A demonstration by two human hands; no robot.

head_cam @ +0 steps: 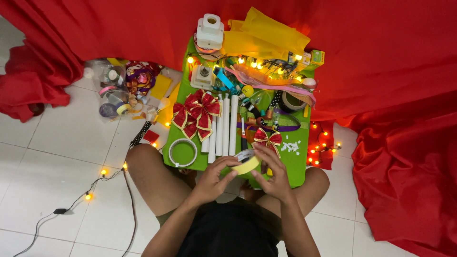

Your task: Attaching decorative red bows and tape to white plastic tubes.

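Nearest the lens: black shorts (228, 233) and two bare knees, cross-legged on white floor tiles (62, 152). Just beyond, left hand (213, 178) and right hand (272, 173) meeting over a pale yellow roll of tape (246, 163) — roll pinched between both, left fingers curled under its near edge, right fingers closed over its far rim. Held tilted, just above the near edge of a low green board (297, 164), between the knees.

Spread across the board, beyond the hands: a small red-and-gold ribbon bow (267, 139) just past the right fingertips; white tubes (223, 126) laid side by side, lengthwise away from the body; a larger cluster of red-and-gold bows (196, 114) to their left; a white ring of tape (183, 152) lying flat near the left knee. Farther back — a string of lit warm fairy lights (266, 64), folded yellow fabric (262, 35), a white plastic dispenser (209, 31). Red cloth (381, 71) draped behind and at both sides. Off the board at left, a clear bag of ribbon spools (119, 90).
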